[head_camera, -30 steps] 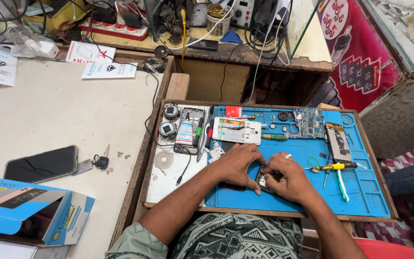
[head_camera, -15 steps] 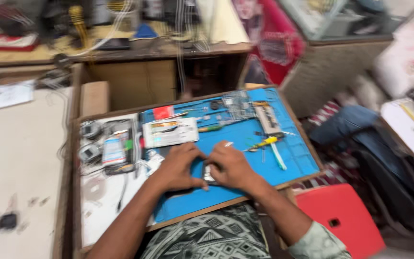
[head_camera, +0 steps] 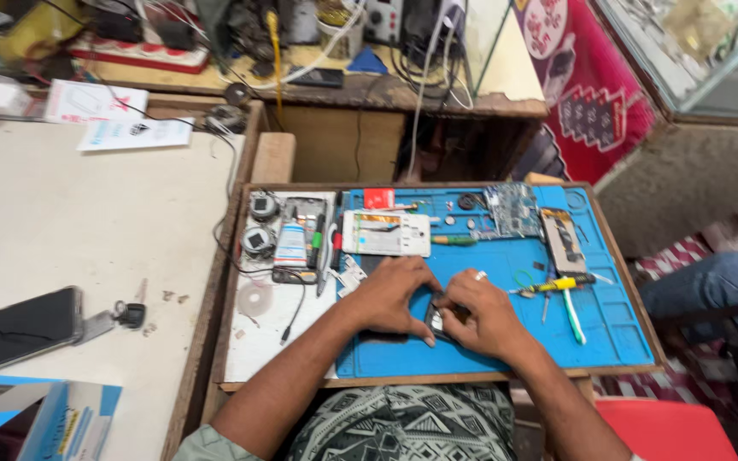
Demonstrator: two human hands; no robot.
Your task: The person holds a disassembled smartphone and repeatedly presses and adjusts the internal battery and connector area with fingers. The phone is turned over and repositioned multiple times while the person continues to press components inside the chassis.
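Both my hands meet over a blue work mat (head_camera: 608, 333) on a wooden tray. My left hand (head_camera: 390, 299) and my right hand (head_camera: 484, 316) together pinch a small dark and silver part (head_camera: 437, 323), mostly hidden by the fingers. A ring shows on my right hand. Behind the hands lies an opened white phone frame (head_camera: 384, 232). A circuit board (head_camera: 510, 211) and another opened phone part (head_camera: 562, 241) lie further right on the mat.
A yellow-handled tool (head_camera: 561, 283) and a green-handled tool (head_camera: 576, 316) lie right of my hands. Left of the mat are a tube (head_camera: 290, 245), round parts (head_camera: 260, 242) and cables. A dark phone (head_camera: 14, 329), a key and a blue box (head_camera: 53, 418) sit on the white table. Another person's blue-trousered leg (head_camera: 711, 286) is at right.
The view swung right and then back left. My hands stayed together over the mat, working on the same small part.
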